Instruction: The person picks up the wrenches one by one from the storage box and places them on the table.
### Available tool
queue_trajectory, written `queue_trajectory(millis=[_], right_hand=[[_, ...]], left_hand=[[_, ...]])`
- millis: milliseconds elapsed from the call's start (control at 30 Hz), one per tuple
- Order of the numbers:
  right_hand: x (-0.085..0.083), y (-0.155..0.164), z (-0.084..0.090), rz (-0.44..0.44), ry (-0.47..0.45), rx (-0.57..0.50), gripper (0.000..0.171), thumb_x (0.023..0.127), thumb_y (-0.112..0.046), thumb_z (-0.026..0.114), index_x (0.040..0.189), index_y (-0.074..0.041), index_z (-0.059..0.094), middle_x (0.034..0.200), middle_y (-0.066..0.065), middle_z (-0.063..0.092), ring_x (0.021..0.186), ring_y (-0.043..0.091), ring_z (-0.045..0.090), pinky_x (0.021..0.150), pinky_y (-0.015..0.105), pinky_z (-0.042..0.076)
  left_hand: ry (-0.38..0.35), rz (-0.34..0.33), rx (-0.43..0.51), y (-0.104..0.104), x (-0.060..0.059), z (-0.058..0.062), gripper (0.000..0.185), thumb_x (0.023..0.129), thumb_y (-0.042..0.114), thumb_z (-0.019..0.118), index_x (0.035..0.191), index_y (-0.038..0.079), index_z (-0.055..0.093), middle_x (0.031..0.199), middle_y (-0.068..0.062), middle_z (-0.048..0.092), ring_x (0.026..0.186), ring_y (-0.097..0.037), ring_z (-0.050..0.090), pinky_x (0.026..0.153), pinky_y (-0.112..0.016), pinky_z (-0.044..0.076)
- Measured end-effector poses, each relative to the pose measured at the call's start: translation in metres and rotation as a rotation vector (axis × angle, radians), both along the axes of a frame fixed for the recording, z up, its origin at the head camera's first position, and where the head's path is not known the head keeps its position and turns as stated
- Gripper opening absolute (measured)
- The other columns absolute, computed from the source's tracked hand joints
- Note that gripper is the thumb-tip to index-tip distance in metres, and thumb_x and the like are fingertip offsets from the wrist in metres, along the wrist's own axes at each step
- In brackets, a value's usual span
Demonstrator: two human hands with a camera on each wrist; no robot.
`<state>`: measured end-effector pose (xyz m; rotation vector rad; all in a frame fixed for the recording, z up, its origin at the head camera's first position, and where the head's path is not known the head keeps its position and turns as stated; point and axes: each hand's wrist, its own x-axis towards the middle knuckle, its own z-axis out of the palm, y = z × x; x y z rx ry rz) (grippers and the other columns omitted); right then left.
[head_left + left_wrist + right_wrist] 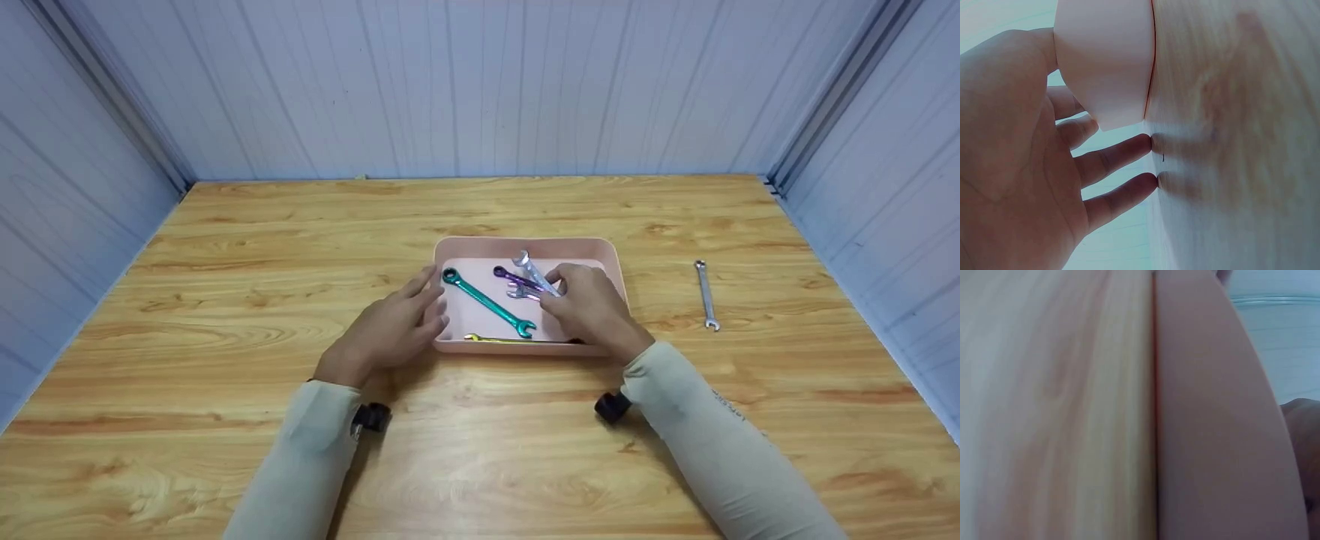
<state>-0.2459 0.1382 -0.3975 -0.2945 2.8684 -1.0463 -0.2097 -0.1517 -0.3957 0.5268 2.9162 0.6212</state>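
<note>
A shallow pink tray (525,244) sits on the table, with several combination wrenches in it. My right hand (594,304) reaches into its right part and pinches a silver wrench (535,271), open end pointing up-left. Beneath that lie a purple wrench (506,276) and another silver wrench end (517,294), partly hidden by the hand. A green wrench (485,302) lies diagonally to their left; a yellow wrench (495,340) runs along the front wall. Fingers spread, my left hand (394,326) rests at the tray's left side; in the left wrist view two fingertips (1143,143) reach the tabletop.
To the right of the tray, a separate silver wrench (706,296) lies on the wooden table (262,247). Pale panel walls (480,90) close off the back and both sides. The tray wall (1213,410) fills much of the right wrist view.
</note>
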Motion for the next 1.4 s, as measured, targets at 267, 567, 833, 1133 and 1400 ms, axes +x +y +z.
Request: queue_trajectory(millis=[267,567,833,1133,1400], right_hand=[[-0.002,0.005,0.004,-0.071,-0.267,-0.407,0.016,0.092,-0.015,0.062,0.103,-0.004,0.065,0.074,0.008,0.060,0.056,0.013,0.049,0.043,0.023,0.034],[-0.008,0.011,0.001,-0.095,-0.352,-0.570,0.025,0.097,-0.017,0.059,0.105,0.007,0.064,0.068,0.004,0.058,0.053,0.011,0.050,0.043,0.023,0.037],[-0.013,0.017,-0.002,-0.124,-0.404,-0.680,0.026,0.090,-0.017,0.066,0.100,0.008,0.067,0.070,0.002,0.058,0.052,0.009,0.048,0.042,0.021,0.039],[-0.012,0.018,-0.001,-0.103,-0.472,-0.822,0.023,0.093,-0.014,0.068,0.102,0.007,0.067,0.064,0.002,0.057,0.049,0.010,0.048,0.042,0.021,0.034],[-0.013,0.023,0.001,-0.089,-0.573,-1.082,0.017,0.098,-0.009,0.063,0.107,0.005,0.066,0.078,0.006,0.066,0.060,0.011,0.058,0.050,0.021,0.044]], left_hand=[[0.007,-0.014,0.000,-0.001,0.000,0.000,0.062,0.106,0.041,0.045,0.159,0.015,0.029,0.167,-0.001,0.013,0.145,-0.031,0.034,0.115,-0.049,0.031],[-0.018,0.009,-0.013,-0.001,0.000,0.000,0.063,0.105,0.043,0.046,0.160,0.017,0.027,0.168,0.002,0.011,0.147,-0.030,0.031,0.116,-0.049,0.029],[-0.013,0.006,-0.015,0.000,0.000,0.000,0.066,0.105,0.043,0.046,0.161,0.016,0.022,0.168,0.001,0.011,0.147,-0.029,0.030,0.116,-0.048,0.029],[0.002,-0.015,0.002,0.000,0.000,0.001,0.065,0.105,0.041,0.048,0.160,0.014,0.025,0.168,-0.002,0.012,0.145,-0.031,0.034,0.115,-0.049,0.031],[0.005,-0.015,0.009,-0.001,0.001,0.000,0.064,0.105,0.039,0.049,0.159,0.013,0.027,0.168,-0.001,0.011,0.146,-0.031,0.032,0.115,-0.050,0.031]])
